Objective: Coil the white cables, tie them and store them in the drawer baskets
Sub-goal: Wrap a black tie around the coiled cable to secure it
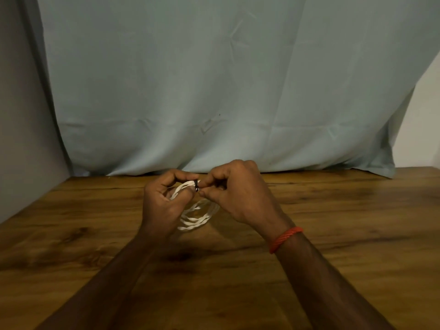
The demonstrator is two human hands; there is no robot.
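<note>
1. L hand [164, 203] curled round top of white cable coil [201, 217], over desk [95, 234] centre.
2. R hand [240, 196] pinching dark tie [196, 186] on coil, thumb + forefinger.
3. Orange band [284, 239] on R wrist, pale cloth [214, 79] behind.

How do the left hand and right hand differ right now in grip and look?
The left hand grips the white cable coil, while the right hand pinches the small dark tie on it. The right wrist wears an orange band; the left wrist is bare. Both have curled fingers and meet at the tie above the wooden table.
</note>
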